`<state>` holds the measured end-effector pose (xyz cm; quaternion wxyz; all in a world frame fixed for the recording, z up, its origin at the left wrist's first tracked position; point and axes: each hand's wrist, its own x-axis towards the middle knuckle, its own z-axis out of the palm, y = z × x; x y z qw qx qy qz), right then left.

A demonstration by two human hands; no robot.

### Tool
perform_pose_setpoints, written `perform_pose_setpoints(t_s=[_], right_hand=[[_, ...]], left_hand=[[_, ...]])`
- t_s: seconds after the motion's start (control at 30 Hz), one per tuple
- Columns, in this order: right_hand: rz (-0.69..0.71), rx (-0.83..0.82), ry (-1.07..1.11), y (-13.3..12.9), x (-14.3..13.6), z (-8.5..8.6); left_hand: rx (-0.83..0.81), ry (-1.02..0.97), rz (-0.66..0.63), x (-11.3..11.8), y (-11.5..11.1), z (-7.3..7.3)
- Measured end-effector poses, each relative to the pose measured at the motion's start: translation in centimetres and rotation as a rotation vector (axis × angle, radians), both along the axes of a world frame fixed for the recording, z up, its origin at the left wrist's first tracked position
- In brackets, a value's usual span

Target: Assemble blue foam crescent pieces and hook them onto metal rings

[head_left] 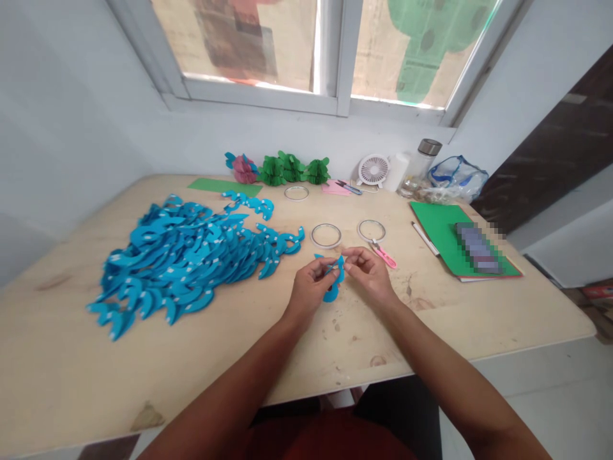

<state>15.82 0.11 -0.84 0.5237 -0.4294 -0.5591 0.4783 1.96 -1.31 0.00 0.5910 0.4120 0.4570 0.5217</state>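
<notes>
Between my two hands is a small blue paper piece (331, 294) with curved edges, held just above the table. My left hand (313, 285) pinches it from the left side. The fingers of my right hand (368, 271) are pressed together at the piece's upper right edge. To the left lies a large heap of blue curved paper pieces (191, 249) with small white patches. Beyond my hands are two tape rolls (326, 236) (371, 230), and a pink cutter (383, 254) rests beside the right one.
Along the back of the wooden table (230, 370) stand green paper ornaments (292, 167), a white fan (373, 170) and a glass bottle (423, 160). A third tape roll (297, 193) lies nearer the wall. Green sheets (443, 236), a pen (425, 239) and a blurred phone (479, 247) are at right.
</notes>
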Motion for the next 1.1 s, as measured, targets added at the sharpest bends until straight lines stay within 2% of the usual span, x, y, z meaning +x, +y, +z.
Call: perform_pose_setpoints(t_s=[0.5,0.73,1.1], right_hand=[[0.001,0.025,-0.035,-0.13,-0.15,-0.07],[-0.018,0.132,-0.122,-0.13,-0.23,-0.37],[-0.108,0.299,-0.36,-0.81,-0.47,0.52]], left_hand=[[-0.036,0.021,0.077,-0.15,-0.16,0.55],[-0.07,0.0,0.065,-0.06,-0.19,0.58],[-0.042,0.017,0.041,-0.1,-0.03,0.26]])
